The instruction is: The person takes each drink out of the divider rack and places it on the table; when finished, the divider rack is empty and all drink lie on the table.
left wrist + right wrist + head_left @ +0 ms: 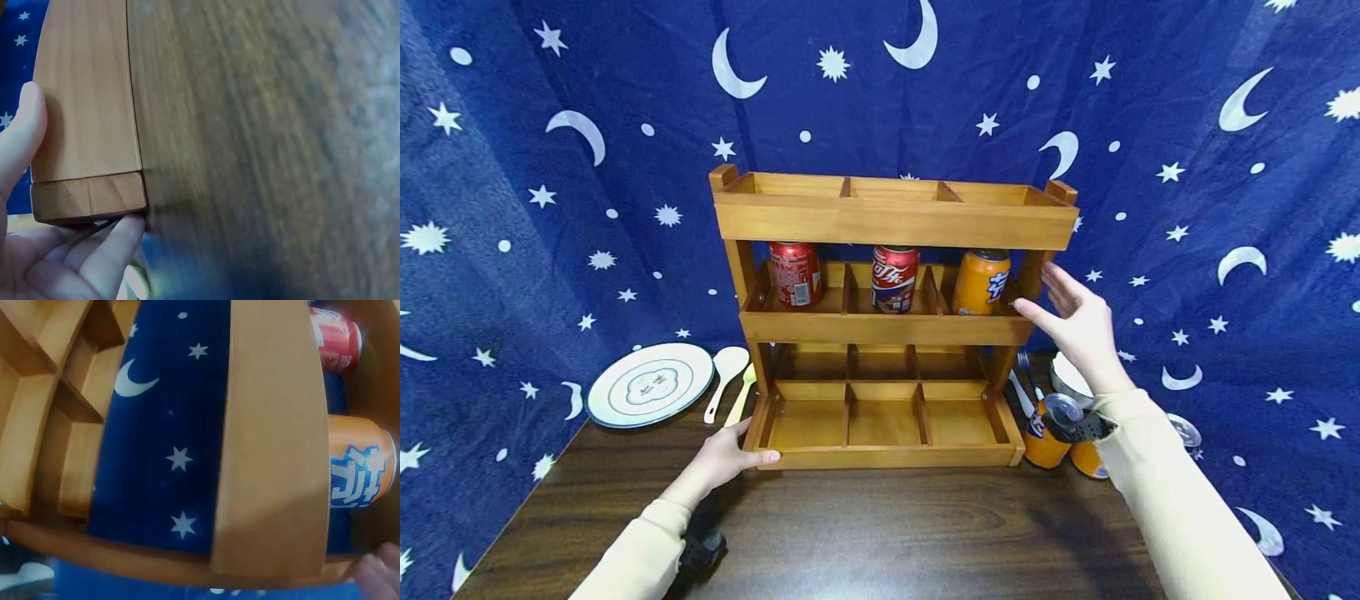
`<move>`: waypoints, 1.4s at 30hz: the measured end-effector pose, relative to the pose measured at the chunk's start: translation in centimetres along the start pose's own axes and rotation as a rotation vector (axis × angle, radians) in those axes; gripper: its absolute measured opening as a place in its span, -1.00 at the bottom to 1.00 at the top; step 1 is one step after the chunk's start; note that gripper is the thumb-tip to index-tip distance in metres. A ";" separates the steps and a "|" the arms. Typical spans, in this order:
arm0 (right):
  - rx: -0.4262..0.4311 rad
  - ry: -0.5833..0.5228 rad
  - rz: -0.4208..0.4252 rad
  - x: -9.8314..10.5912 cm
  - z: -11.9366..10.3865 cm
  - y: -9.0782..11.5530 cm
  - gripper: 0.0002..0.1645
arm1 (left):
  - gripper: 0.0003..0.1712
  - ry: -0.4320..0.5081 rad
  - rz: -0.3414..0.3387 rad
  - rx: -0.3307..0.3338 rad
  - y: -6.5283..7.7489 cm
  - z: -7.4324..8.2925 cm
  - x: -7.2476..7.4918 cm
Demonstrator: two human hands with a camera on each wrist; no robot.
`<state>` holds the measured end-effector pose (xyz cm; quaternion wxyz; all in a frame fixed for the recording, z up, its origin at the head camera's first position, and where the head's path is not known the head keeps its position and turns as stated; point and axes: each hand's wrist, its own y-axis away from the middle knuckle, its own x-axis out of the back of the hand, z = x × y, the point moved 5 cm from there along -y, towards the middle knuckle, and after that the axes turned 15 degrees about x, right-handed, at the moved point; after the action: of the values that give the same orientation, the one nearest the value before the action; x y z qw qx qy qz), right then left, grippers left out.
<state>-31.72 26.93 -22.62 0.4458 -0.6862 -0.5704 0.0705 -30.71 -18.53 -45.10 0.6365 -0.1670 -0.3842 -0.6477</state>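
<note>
A three-tier wooden rack [895,221] stands on the table, its tiers divided into compartments. In its middle tier are a red can [795,277] at left, a red can with dark lower part [895,281] in the centre, and an orange soda can [981,283] at right. My left hand [722,457] grips the rack's lower left front corner, thumb on the front board [87,106] and fingers against the side. Beside the right upright, my right hand [1082,329] has its thumb apart from extended fingers and holds nothing. Its fingertips [378,575] show at the right wrist view's lower corner.
Left of the rack lie a white plate [617,383], a white spoon [728,368] and a yellow-green spoon [741,400]. To its right are orange cans [1047,446], a white bowl [1070,379], a blue fork [1024,362] and a knife [1021,393]. A starry curtain [625,67] hangs behind.
</note>
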 end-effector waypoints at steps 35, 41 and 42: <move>0.253 -0.081 0.278 -3.7 -0.8 -2.4 -0.54 | 0.16 0.001 0.017 0.020 -0.2 0.1 -0.2; 0.398 -0.214 0.391 -3.5 -3.0 -0.8 -0.39 | 0.20 -0.003 0.012 0.037 -0.3 -0.1 -0.1; 0.409 -0.219 0.434 -3.2 -3.2 -0.5 -0.37 | 0.20 -0.003 0.013 0.038 -0.3 -0.2 -0.1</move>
<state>-31.25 22.47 -21.74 0.4850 -0.6762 -0.4294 0.3508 -30.96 -18.60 -45.40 0.6429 -0.1585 -0.3963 -0.6360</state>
